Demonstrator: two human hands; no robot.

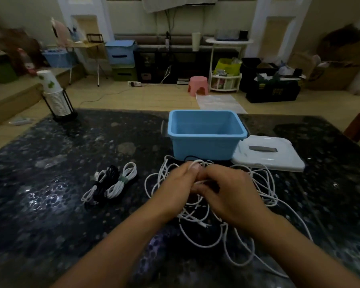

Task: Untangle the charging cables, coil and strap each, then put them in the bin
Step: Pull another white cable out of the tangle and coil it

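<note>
Both hands worked the white tangle in front of the bin.

The left hand (175,183) and right hand (227,192) met over the tangle (216,215), fingers curled and pinching white strands between them. Loose loops spread across the table (50,204) below. The bin (206,134) stood just beyond; strapped coils (112,181) lay left.

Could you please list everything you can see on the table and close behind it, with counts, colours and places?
Open plastic bin: one, light blue, table centre.
Flat plastic lid: one, white, right of bin.
Loose tangled cables: white, number unclear, before the bin.
Coiled strapped cables: about three, white and black, left of tangle.
Paper cup stack: one, white, black holder, far left.
Plastic stool: one, pink, floor behind.
Hands: left and right, both gripping the tangle.
</note>
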